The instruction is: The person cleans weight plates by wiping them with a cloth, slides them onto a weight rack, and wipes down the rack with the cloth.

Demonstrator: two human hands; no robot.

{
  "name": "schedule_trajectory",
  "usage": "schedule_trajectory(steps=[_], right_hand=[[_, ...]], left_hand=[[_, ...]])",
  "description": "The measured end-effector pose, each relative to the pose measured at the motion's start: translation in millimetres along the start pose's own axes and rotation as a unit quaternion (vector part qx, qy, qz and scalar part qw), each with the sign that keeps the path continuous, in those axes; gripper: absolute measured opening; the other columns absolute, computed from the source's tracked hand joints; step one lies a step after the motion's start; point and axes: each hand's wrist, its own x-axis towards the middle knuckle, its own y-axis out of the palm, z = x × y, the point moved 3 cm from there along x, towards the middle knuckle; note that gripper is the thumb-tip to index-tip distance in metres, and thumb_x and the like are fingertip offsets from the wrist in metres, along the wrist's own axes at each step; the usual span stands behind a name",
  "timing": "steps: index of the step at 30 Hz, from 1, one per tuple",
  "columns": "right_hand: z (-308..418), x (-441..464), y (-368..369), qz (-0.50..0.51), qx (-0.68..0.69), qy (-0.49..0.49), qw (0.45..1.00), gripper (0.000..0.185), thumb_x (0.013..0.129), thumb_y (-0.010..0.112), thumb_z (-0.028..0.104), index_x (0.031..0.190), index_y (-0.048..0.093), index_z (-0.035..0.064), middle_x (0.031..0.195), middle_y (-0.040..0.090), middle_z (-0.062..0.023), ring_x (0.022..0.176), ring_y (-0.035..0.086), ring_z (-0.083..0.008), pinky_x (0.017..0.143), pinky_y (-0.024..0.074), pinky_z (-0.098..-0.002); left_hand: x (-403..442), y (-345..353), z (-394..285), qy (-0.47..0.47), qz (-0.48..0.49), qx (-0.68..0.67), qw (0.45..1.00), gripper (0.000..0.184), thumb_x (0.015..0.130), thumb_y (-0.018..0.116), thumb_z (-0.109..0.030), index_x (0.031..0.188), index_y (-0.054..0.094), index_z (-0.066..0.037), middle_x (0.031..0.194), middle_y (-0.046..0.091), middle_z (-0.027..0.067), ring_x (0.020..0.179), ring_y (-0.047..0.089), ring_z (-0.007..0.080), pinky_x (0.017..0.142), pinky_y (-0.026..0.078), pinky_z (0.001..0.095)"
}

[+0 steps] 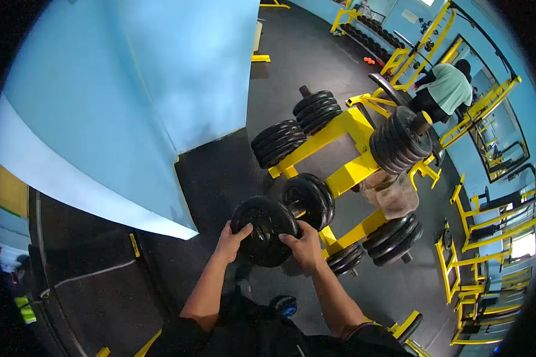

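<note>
Stacks of plates (308,199) already sit on the yellow rack (351,174); one black disc (262,217) is apart from them, beside the rack's near peg (297,210) — coming or going, I cannot tell. Left hand (231,243) and right hand (307,247) grasp its opposite edges — partly open, thumbs on its face.

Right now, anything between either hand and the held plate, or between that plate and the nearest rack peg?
Nothing visible. Left hand and right hand grip the held plate directly, at opposite sides. Its edge shows beside the rack peg with nothing seen between; stacked plates sit farther in. Can't tell the gap.
</note>
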Motion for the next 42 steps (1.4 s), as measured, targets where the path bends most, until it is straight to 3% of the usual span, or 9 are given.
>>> schedule_trajectory(steps=[6, 8, 13, 22, 24, 29, 36, 39, 42], right_hand=[[7, 9, 6, -0.016, -0.008, -0.001, 1.0, 0.035, 0.076, 0.069, 0.008, 0.106, 0.059, -0.0064, 0.092, 0.067, -0.0143, 0.083, 0.065, -0.0212, 0.077, 0.0505, -0.0321], [7, 10, 9, -0.026, -0.031, -0.02, 0.999, 0.035, 0.076, 0.069, 0.008, 0.106, 0.059, -0.0062, 0.092, 0.067, -0.0147, 0.083, 0.065, -0.0213, 0.077, 0.0505, -0.0322], [-4, 17, 14, -0.041, -0.031, -0.052, 0.997, 0.036, 0.075, 0.069, 0.007, 0.107, 0.059, -0.0053, 0.093, 0.067, -0.0151, 0.085, 0.065, -0.0214, 0.078, 0.0503, -0.0325], [-10, 23, 4, -0.136, -0.144, -0.106, 0.974, 0.048, 0.073, 0.071, 0.008, 0.117, 0.055, -0.0022, 0.103, 0.064, -0.023, 0.094, 0.065, -0.032, 0.084, 0.0493, -0.0352], [-12, 24, 1, -0.174, -0.228, -0.19, 0.939, 0.056, 0.072, 0.073, 0.008, 0.123, 0.052, 0.0, 0.106, 0.061, -0.0232, 0.096, 0.061, -0.0354, 0.084, 0.0484, -0.0383], [-10, 27, -21, -0.232, -0.361, -0.224, 0.875, 0.058, 0.071, 0.075, 0.011, 0.125, 0.053, 0.0021, 0.097, 0.053, -0.0166, 0.087, 0.054, -0.0322, 0.077, 0.0472, -0.0404], [-11, 29, -30, -0.246, -0.413, -0.237, 0.844, 0.056, 0.07, 0.075, 0.014, 0.122, 0.056, 0.0033, 0.094, 0.051, -0.0138, 0.084, 0.053, -0.03, 0.075, 0.0463, -0.0394], [-13, 31, -29, -0.258, -0.416, -0.239, 0.839, 0.055, 0.07, 0.075, 0.015, 0.121, 0.057, 0.0041, 0.094, 0.052, -0.0136, 0.084, 0.053, -0.0301, 0.075, 0.0462, -0.0394], [-16, 35, -32, -0.272, -0.418, -0.245, 0.831, 0.055, 0.07, 0.075, 0.016, 0.121, 0.057, 0.0052, 0.094, 0.052, -0.0136, 0.084, 0.054, -0.0303, 0.075, 0.046, -0.0398]], left_hand=[[13, 10, -6, -0.071, -0.026, -0.022, 0.997, 0.068, 0.078, 0.077, -0.032, 0.128, 0.042, -0.002, 0.124, 0.052, 0.0123, 0.117, 0.049, 0.0256, 0.1, 0.039, 0.0398], [26, 6, 7, -0.066, 0.043, -0.066, 0.995, 0.066, 0.08, 0.075, -0.029, 0.131, 0.041, -0.005, 0.128, 0.05, 0.0112, 0.12, 0.047, 0.0248, 0.101, 0.038, 0.0412], [43, 8, 19, -0.09, 0.05, -0.115, 0.988, 0.063, 0.083, 0.072, -0.023, 0.135, 0.039, -0.009, 0.127, 0.052, 0.0082, 0.118, 0.05, 0.0249, 0.097, 0.042, 0.0423], [93, 26, 64, -0.103, 0.193, -0.218, 0.951, 0.059, 0.085, 0.068, -0.019, 0.135, 0.038, -0.011, 0.123, 0.056, 0.0068, 0.109, 0.058, 0.0224, 0.093, 0.049, 0.0393], [101, 33, 75, -0.123, 0.204, -0.23, 0.944, 0.053, 0.089, 0.063, -0.015, 0.134, 0.037, -0.012, 0.125, 0.054, 0.0076, 0.109, 0.058, 0.0226, 0.095, 0.048, 0.0402], [94, 79, 53, -0.152, 0.21, -0.352, 0.899, 0.053, 0.091, 0.06, -0.017, 0.136, 0.033, -0.01, 0.124, 0.053, 0.0109, 0.11, 0.057, 0.0244, 0.092, 0.052, 0.0395], [117, 85, 70, -0.147, 0.202, -0.275, 0.928, 0.054, 0.091, 0.061, -0.019, 0.137, 0.033, -0.012, 0.126, 0.051, 0.0131, 0.114, 0.055, 0.0268, 0.092, 0.052, 0.0397], [120, 80, 78, -0.061, 0.182, -0.162, 0.968, 0.055, 0.09, 0.062, -0.021, 0.137, 0.033, -0.012, 0.125, 0.051, 0.0136, 0.112, 0.055, 0.0275, 0.092, 0.053, 0.0389], [143, 71, 104, 0.136, 0.245, -0.011, 0.96, 0.055, 0.09, 0.061, -0.021, 0.136, 0.033, -0.012, 0.124, 0.051, 0.0143, 0.112, 0.056, 0.0283, 0.091, 0.053, 0.039]])
